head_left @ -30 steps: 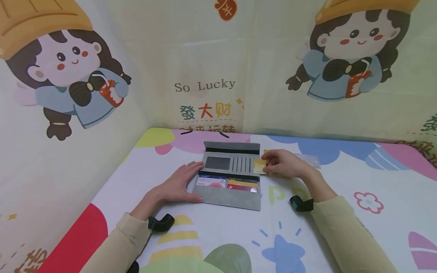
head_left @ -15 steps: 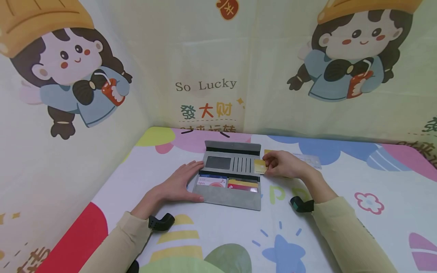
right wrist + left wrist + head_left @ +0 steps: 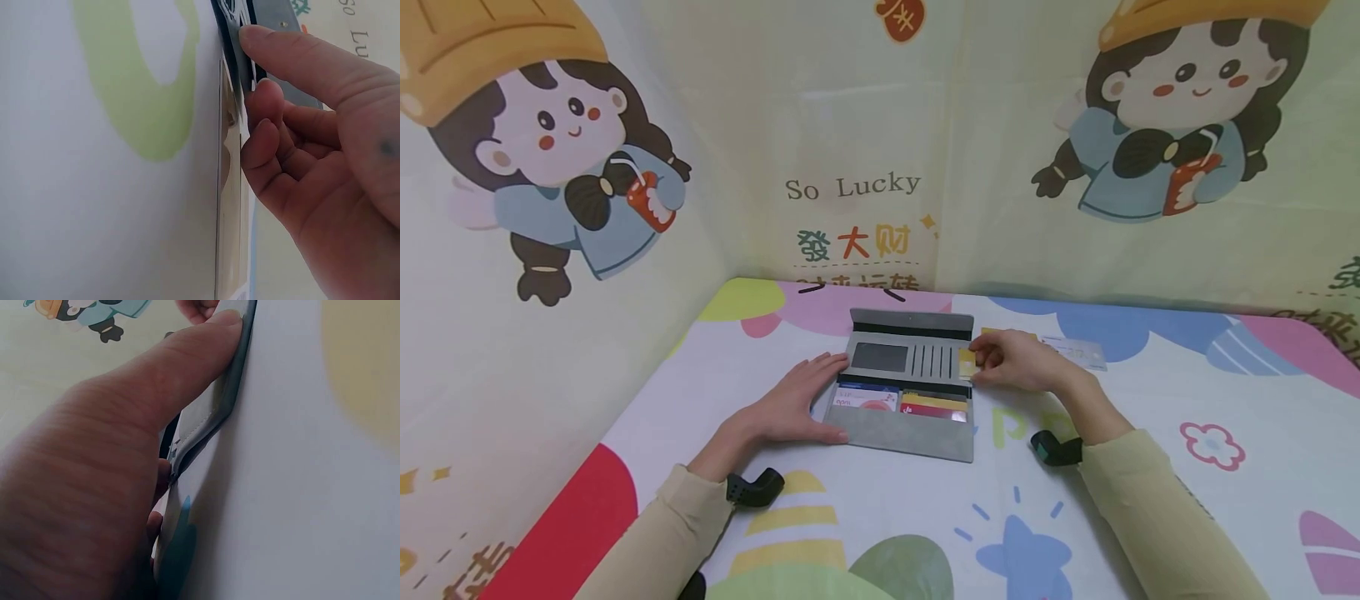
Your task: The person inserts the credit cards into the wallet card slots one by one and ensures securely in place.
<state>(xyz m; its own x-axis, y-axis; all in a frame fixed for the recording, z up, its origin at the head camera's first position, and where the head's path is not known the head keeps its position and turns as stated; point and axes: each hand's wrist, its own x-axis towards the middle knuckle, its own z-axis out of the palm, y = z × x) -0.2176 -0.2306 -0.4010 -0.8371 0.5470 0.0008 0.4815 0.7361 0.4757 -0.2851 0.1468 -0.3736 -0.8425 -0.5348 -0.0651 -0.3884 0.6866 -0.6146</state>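
A grey bifold wallet (image 3: 910, 436) lies unfolded on the table, with card slots and a dark window in its far half. My left hand (image 3: 793, 404) rests at its left side, fingers straight along the edge; the thumb (image 3: 206, 347) presses on the near part. At the wallet's right edge my right hand (image 3: 1018, 360) pinches a gold card (image 3: 967, 363) between thumb and curled fingers, its left part showing over the far half. A white card (image 3: 865, 397) and red and yellow cards (image 3: 934, 407) sit in the near half's pockets.
Behind the right hand lie a yellow card (image 3: 1009, 334) and a pale, see-through card (image 3: 1078, 353) on the patterned tablecloth (image 3: 1120, 492). A printed cloth wall (image 3: 985, 208) stands close behind the table, and another (image 3: 647, 333) rises at the left.
My right hand has moved slightly left with the gold card, and less of the card shows beside the slots. The left hand and wallet stay in place.
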